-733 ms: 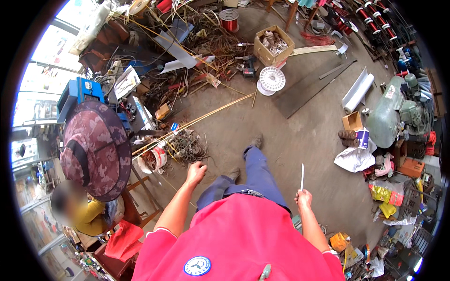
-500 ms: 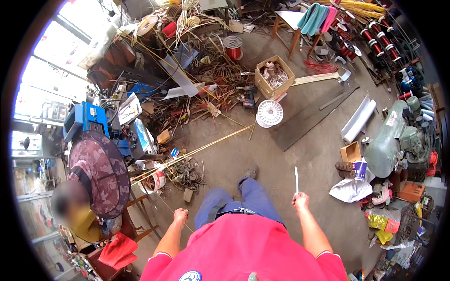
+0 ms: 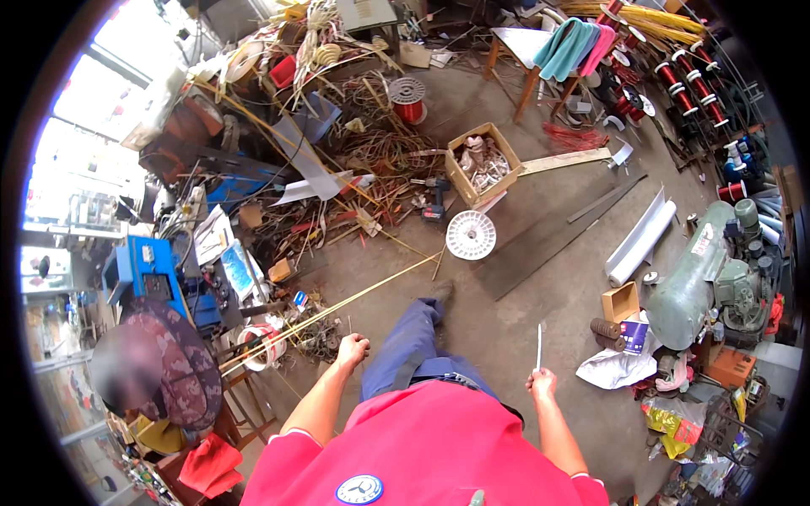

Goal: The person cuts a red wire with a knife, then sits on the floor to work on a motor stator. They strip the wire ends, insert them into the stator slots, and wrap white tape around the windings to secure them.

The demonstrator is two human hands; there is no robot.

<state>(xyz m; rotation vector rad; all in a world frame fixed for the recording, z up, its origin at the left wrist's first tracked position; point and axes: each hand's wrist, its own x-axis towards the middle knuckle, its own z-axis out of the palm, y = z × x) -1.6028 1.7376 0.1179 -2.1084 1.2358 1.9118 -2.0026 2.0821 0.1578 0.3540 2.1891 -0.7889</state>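
My right hand (image 3: 542,384) is closed round the lower end of a slim whitish blade-like strip (image 3: 539,344), which stands up from the fist with its narrow tip away from me. I cannot tell if it is a knife. My left hand (image 3: 354,347) is raised in front of my left thigh, fingers curled in; whatever may be in them is too small to make out. Just left of it lies a tangle of wire (image 3: 319,333) on the floor, beside a white bucket (image 3: 268,352). Long yellow strips (image 3: 354,297) stretch over the bucket toward the middle of the floor.
A person in a wide camouflage hat (image 3: 181,363) is at the left. Ahead stand a white plastic reel (image 3: 471,235), a cardboard box (image 3: 506,179) and a cordless drill (image 3: 435,202). Dark sheets (image 3: 515,261) lie flat on the floor. A green compressor tank (image 3: 688,278) stands right.
My left hand has moved up and right, nearer my thigh. The right hand still grips the strip. The view has shifted, and one leg now reaches forward.
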